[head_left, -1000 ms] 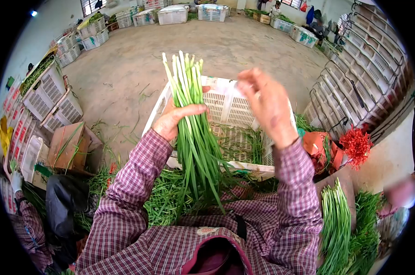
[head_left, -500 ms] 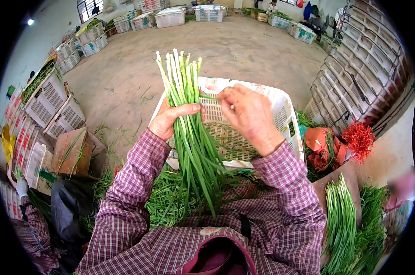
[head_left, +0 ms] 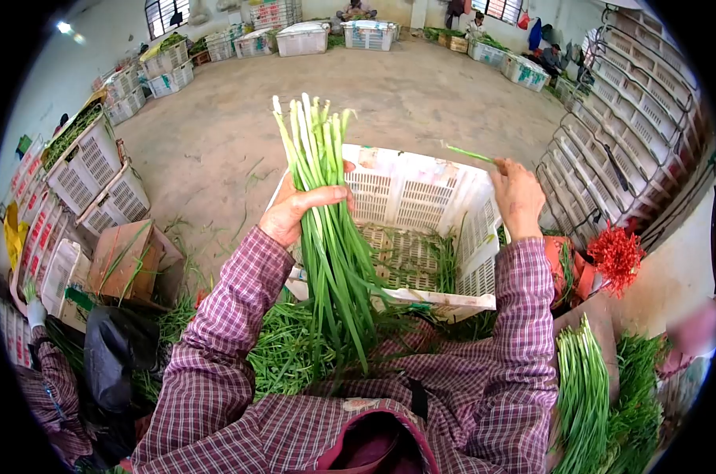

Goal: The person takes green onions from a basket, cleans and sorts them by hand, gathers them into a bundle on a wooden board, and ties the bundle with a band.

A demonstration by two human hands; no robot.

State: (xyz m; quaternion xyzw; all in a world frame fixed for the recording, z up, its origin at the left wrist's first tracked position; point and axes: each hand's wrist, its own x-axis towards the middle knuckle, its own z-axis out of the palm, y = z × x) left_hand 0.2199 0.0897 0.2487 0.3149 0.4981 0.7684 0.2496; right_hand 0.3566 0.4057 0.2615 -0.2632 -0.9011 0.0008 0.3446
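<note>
My left hand (head_left: 301, 207) is wrapped round a bunch of long green stalks (head_left: 320, 170), pale ends up, leaves hanging down. To the right, my right hand (head_left: 519, 196) pinches a thin green stalk piece (head_left: 469, 152) that points left, above the rim of a white slatted crate (head_left: 405, 162). Loose green leaves lie on the crate's bottom. Below the bunch, a heap of green leaves (head_left: 283, 347) lies near my lap.
At the right are a laid-out bunch of stalks (head_left: 583, 387), red ties (head_left: 616, 259) and tall stacked crates (head_left: 611, 134). At the left stand a cardboard box (head_left: 125, 257), a black bag (head_left: 114, 355) and filled crates (head_left: 85, 166). A co-worker's gloved hand (head_left: 35, 311) shows at far left.
My right hand came to the bunch, took a thin stalk piece there, and has moved right and away with it. My left hand still holds the bunch.
</note>
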